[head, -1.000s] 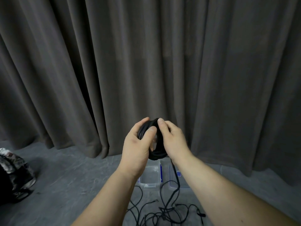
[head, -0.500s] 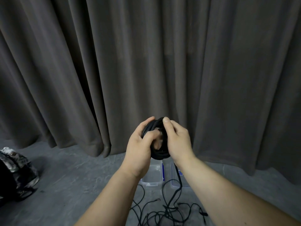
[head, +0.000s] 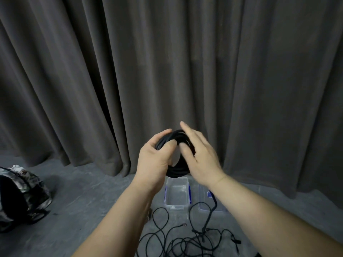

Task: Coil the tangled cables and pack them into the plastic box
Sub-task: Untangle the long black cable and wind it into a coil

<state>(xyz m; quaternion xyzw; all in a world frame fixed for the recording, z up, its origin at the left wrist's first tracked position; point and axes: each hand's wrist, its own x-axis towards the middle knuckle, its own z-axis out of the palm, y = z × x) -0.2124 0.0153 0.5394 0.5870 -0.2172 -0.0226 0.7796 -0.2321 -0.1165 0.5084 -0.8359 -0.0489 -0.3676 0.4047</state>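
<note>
The left hand (head: 154, 160) fingers curl round a black cable coil (head: 176, 154); the right hand (head: 200, 156) fingers lie straight against it. Below the fingers sit the plastic box (head: 176, 204) and tangled cables (head: 185, 240).

1. The coiled cable (head: 176, 156) was black, wound into a thick ring of several turns and held upright in the air above the floor.
2. The plastic box (head: 177, 193) was clear with blue side clips, open and lying flat on the floor just below the coil.
3. The tangled cables (head: 185, 242) were thin and black, sprawled in loose loops on the floor in front of the box.
</note>
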